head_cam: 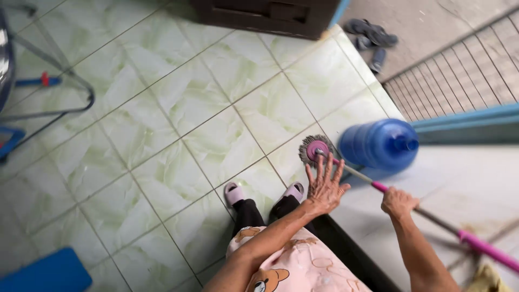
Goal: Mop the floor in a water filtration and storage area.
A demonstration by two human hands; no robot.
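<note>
Right now my right hand (399,202) is clenched around the pink mop handle (378,186), while my left hand (325,186) hovers released, fingers spread. With the mop head (314,148) on the tiled floor (162,135), just beside the blue water jug (378,145), I judge a one-handed sweep could knock it.

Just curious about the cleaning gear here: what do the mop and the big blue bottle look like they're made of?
The mop, gripped by the right hand, seems to have a grey metal pole with glossy pink plastic sleeves and a head of grey yarn-like strands, judging by its fringe. The big blue bottle looks like translucent, shiny plastic. The left hand is spread open beside the pole.
</note>
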